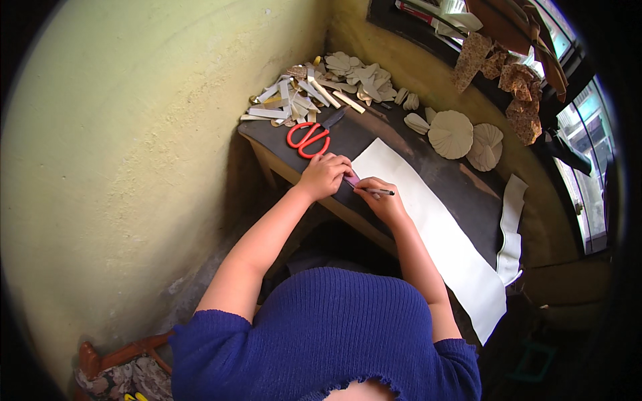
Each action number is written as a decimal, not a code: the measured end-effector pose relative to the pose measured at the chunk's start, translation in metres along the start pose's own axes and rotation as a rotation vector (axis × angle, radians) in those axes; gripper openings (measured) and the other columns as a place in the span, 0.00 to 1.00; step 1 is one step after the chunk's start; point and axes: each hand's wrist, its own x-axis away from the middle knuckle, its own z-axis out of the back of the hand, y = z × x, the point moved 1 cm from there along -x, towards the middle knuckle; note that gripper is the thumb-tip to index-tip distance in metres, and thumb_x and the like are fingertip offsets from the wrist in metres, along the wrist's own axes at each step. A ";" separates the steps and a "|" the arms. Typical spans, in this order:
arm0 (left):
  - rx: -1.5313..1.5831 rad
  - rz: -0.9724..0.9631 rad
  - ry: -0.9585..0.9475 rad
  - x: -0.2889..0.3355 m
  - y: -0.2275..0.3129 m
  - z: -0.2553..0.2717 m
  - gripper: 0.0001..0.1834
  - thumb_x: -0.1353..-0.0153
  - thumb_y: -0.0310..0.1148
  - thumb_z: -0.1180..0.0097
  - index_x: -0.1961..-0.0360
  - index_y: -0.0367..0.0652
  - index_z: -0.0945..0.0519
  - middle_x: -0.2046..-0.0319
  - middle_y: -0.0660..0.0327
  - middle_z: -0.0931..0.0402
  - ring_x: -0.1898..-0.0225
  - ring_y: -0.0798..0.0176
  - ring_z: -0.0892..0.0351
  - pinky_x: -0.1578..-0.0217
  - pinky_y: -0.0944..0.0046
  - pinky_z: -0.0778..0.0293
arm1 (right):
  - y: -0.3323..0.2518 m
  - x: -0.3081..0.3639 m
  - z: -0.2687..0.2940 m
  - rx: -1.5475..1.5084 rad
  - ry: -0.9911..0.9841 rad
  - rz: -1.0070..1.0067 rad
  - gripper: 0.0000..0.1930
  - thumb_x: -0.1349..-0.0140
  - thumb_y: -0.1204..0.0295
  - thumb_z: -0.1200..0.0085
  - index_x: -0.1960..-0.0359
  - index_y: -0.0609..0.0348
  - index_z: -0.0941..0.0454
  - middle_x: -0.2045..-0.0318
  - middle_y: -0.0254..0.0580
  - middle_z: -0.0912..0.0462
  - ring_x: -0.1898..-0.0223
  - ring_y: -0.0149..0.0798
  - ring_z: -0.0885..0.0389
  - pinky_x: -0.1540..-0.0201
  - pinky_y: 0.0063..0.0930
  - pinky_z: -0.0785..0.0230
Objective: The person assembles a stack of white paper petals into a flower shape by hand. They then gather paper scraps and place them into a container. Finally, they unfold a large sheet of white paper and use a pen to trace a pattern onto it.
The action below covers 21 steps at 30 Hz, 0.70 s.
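Observation:
Near the table's front edge my left hand [324, 176] is closed, its fingertips pressing on a small pink piece [352, 179]; what it is I cannot make out. Close beside it, my right hand [384, 202] grips a slim pen [380, 192] with a dark end. The pen's other end points at the pink piece, where fingers partly hide it. Under and beside my right hand runs a long white strip of sheet material [438, 224], curving toward the lower right. Just beyond my left hand lie scissors [309, 140] with red handles and dark blades.
Cut pale strips [286, 103] are heaped at the table's far left corner. Behind them lie many rounded pale pieces [364, 77], with fanned round stacks [451, 135] to the right. A curled white strip [511, 224] rests at the right edge. A wall [154, 134] stands at left.

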 end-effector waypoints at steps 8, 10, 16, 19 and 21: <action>-0.005 0.005 -0.015 -0.001 0.000 0.002 0.10 0.48 0.27 0.50 0.67 0.51 0.20 0.59 0.72 0.25 0.56 0.64 0.28 0.55 0.61 0.39 | 0.006 -0.012 -0.015 0.046 0.094 0.198 0.06 0.51 0.75 0.38 0.70 0.56 0.20 0.70 0.39 0.18 0.68 0.42 0.19 0.64 0.31 0.27; -0.008 -0.012 0.012 -0.001 -0.001 0.000 0.10 0.48 0.26 0.50 0.67 0.50 0.20 0.59 0.72 0.25 0.56 0.63 0.28 0.55 0.61 0.39 | 0.008 -0.015 -0.021 0.072 0.140 0.259 0.06 0.51 0.75 0.38 0.70 0.56 0.20 0.69 0.39 0.18 0.68 0.42 0.19 0.64 0.31 0.26; -0.010 -0.008 0.001 -0.001 -0.002 0.000 0.10 0.49 0.26 0.50 0.66 0.50 0.20 0.59 0.72 0.25 0.56 0.63 0.28 0.55 0.60 0.39 | 0.004 -0.015 -0.023 0.092 0.152 0.278 0.07 0.51 0.75 0.38 0.70 0.56 0.20 0.69 0.39 0.18 0.68 0.43 0.19 0.64 0.31 0.26; -0.003 0.001 -0.015 -0.001 0.001 0.002 0.10 0.48 0.26 0.51 0.67 0.50 0.20 0.59 0.71 0.25 0.56 0.63 0.29 0.55 0.61 0.39 | 0.001 -0.009 -0.019 0.067 0.133 0.212 0.06 0.50 0.76 0.39 0.69 0.57 0.20 0.69 0.40 0.18 0.68 0.43 0.20 0.65 0.31 0.26; -0.008 0.001 -0.010 0.000 0.001 0.002 0.11 0.48 0.26 0.51 0.67 0.51 0.20 0.59 0.71 0.25 0.56 0.63 0.29 0.55 0.61 0.39 | -0.004 -0.004 -0.013 0.046 0.102 0.093 0.05 0.48 0.76 0.39 0.69 0.58 0.21 0.69 0.40 0.18 0.68 0.41 0.19 0.65 0.29 0.27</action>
